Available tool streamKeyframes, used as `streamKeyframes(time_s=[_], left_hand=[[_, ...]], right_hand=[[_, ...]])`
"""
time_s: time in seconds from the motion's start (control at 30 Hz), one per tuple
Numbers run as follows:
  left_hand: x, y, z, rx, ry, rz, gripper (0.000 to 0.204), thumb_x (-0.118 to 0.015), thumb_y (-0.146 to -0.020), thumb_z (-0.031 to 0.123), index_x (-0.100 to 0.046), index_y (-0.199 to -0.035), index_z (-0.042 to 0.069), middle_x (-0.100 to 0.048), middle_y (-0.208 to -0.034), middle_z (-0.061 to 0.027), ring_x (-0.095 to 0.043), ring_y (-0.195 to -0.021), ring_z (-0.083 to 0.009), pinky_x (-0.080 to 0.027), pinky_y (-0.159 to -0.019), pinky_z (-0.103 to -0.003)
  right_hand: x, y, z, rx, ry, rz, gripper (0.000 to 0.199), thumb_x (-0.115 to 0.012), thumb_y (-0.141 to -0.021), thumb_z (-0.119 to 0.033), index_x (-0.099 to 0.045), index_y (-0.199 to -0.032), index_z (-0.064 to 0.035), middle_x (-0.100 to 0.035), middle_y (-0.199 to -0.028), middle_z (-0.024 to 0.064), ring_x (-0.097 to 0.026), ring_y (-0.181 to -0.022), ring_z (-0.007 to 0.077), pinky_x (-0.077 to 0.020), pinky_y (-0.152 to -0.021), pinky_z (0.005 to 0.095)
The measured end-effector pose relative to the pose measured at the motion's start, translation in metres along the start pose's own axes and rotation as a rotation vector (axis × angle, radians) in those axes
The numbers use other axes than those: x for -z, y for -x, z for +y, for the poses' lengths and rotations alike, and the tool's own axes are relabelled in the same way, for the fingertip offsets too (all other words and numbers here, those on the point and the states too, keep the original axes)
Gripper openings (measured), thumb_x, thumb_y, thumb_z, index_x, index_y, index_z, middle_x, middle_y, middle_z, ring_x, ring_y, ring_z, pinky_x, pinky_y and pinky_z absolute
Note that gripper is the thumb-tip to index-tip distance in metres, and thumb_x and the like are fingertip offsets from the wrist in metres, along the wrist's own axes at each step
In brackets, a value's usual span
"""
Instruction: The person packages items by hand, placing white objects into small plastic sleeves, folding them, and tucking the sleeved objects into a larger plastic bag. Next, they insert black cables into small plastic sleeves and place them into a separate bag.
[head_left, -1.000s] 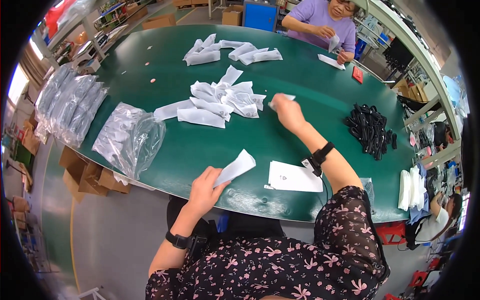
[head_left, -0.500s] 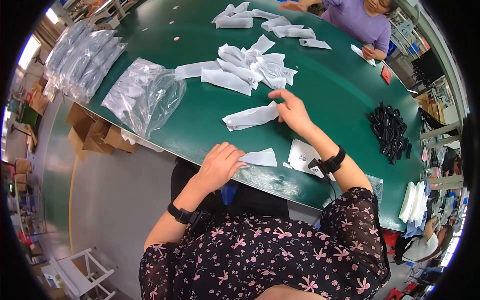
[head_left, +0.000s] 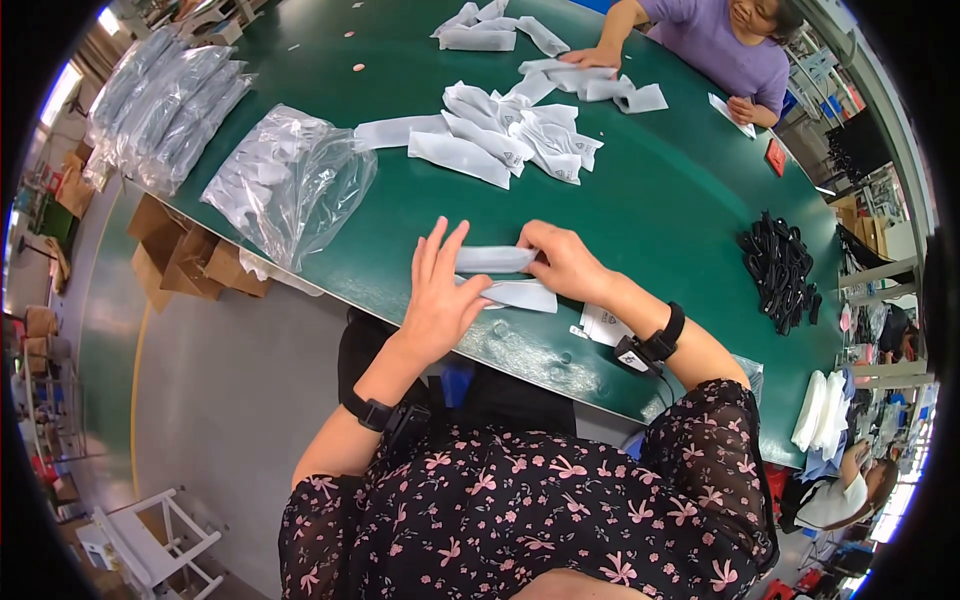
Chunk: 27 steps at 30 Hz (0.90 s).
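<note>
Pinched between the thumb and fingers of my right hand (head_left: pixel 568 262) is the right end of a white translucent pouch (head_left: pixel 493 260). Its left end reaches my left hand (head_left: pixel 437 305), whose fingers are stretched out and spread. A second white pouch (head_left: pixel 525 295) lies just nearer to me, close to the table's front edge. The tip of my left thumb is over that pouch's left end; whether it presses on it I cannot tell. Under my right wrist lies a white printed sheet or bag (head_left: pixel 604 326), partly covered.
Beyond my hands is a heap of white pouches (head_left: pixel 462 158). A clear bag of pouches (head_left: pixel 262 170) and stacked plastic-wrapped bundles (head_left: pixel 170 110) stand left. Black coiled cables (head_left: pixel 778 270) and white rolls (head_left: pixel 822 410) lie right. Opposite, a co-worker's hand (head_left: pixel 592 57) rests on pouches.
My right hand has closed on the farther pouch and brought it nearer. My left hand has lifted from the near pouch and spread its fingers. The co-worker's hand has come down onto pouches.
</note>
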<state>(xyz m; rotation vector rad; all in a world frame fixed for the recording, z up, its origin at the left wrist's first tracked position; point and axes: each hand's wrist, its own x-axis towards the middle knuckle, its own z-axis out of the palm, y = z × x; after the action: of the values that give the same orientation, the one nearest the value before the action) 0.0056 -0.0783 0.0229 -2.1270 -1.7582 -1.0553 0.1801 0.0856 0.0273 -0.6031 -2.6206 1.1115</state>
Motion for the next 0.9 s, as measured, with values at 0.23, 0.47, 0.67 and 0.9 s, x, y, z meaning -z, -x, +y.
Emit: streamKeyframes(time_s=[0.23, 0.47, 0.67, 0.9], left_hand=[[-0.015, 0.015, -0.026, 0.000, 0.196, -0.193, 0.034, -0.073, -0.072, 0.011, -0.060, -0.103, 0.006, -0.053, -0.118, -0.0166, -0.051, -0.107, -0.0335, -0.042, -0.088, -0.043], [-0.020, -0.001, -0.011, 0.038, 0.146, -0.250, 0.063, -0.075, -0.071, 0.012, -0.050, -0.129, 0.001, -0.053, -0.113, -0.0174, -0.051, -0.103, -0.0357, -0.041, -0.089, -0.045], [-0.005, 0.015, -0.012, 0.043, 0.142, -0.257, 0.057, -0.075, -0.071, 0.012, -0.055, -0.122, 0.000, -0.054, -0.108, -0.0173, -0.051, -0.098, -0.0362, -0.041, -0.087, -0.044], [-0.001, 0.018, -0.015, 0.026, 0.224, -0.207, 0.050, -0.076, -0.070, 0.013, -0.058, -0.115, 0.002, -0.054, -0.104, -0.0158, -0.052, -0.095, -0.0354, -0.043, -0.085, -0.043]], right_hand=[[0.031, -0.064, -0.006, 0.109, 0.123, -0.171, 0.027, -0.070, -0.080, -0.018, -0.061, -0.101, -0.0044, -0.059, -0.100, 0.0139, -0.062, -0.085, 0.0322, -0.0506, -0.073, 0.0407], [-0.002, -0.182, 0.016, 0.065, 0.721, 0.168, 0.051, -0.074, -0.073, -0.044, -0.065, -0.111, -0.0110, -0.059, -0.114, 0.0220, -0.062, -0.099, 0.0384, -0.0521, -0.082, 0.0489], [-0.021, -0.199, -0.018, 0.008, 0.615, 0.032, 0.023, -0.069, -0.071, -0.022, -0.069, -0.086, -0.0048, -0.062, -0.094, 0.0236, -0.062, -0.097, 0.0364, -0.0525, -0.083, 0.0463], [0.008, -0.165, -0.023, 0.157, -0.064, 0.476, 0.022, -0.065, -0.082, -0.022, -0.063, -0.086, 0.0002, -0.066, -0.084, 0.0173, -0.067, -0.069, 0.0263, -0.0526, -0.061, 0.0379]])
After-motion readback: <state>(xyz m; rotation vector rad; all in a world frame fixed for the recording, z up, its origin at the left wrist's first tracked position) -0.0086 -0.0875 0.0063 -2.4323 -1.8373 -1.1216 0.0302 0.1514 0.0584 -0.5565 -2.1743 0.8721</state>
